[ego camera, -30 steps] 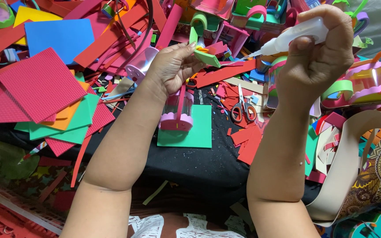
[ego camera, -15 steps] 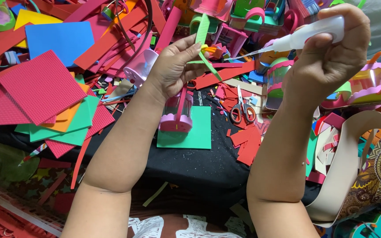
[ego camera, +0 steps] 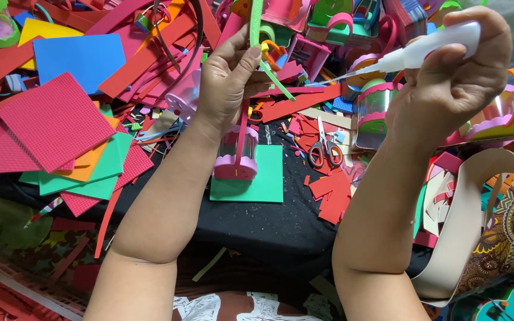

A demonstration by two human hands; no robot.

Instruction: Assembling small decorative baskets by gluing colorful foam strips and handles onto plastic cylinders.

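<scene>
The left hand [ego camera: 227, 83] pinches a thin green strip [ego camera: 257, 27] between thumb and fingers, so its grip is shut tight on the strip. The strip stands up tall, and one end bends down to the right. It looks like soft foam, so it is probably very light and floppy. It would bend or tear if pulled hard. The best place to hold it looks like near the middle, flat between the fingers, as it is held now.

The right hand [ego camera: 453, 77] is wrapped around a white glue bottle [ego camera: 429, 47], grip closed on it. The bottle's thin tip [ego camera: 340, 75] points left toward the strip but does not touch it. The bottle looks smooth and squeezy, so a hard squeeze may push out too much glue.

Both hands are up above the table [ego camera: 269, 232], which has a black cloth on it. Under the left hand stands a small clear cup with pink edges [ego camera: 236, 154] on a green square [ego camera: 254, 178]. Scissors [ego camera: 323, 148] lie just right of it, with red scraps [ego camera: 331, 190] near them. Big foam sheets [ego camera: 55, 119] in red, blue and green are piled on the left. More little baskets [ego camera: 376, 107] crowd the space between the hands and behind them.
</scene>
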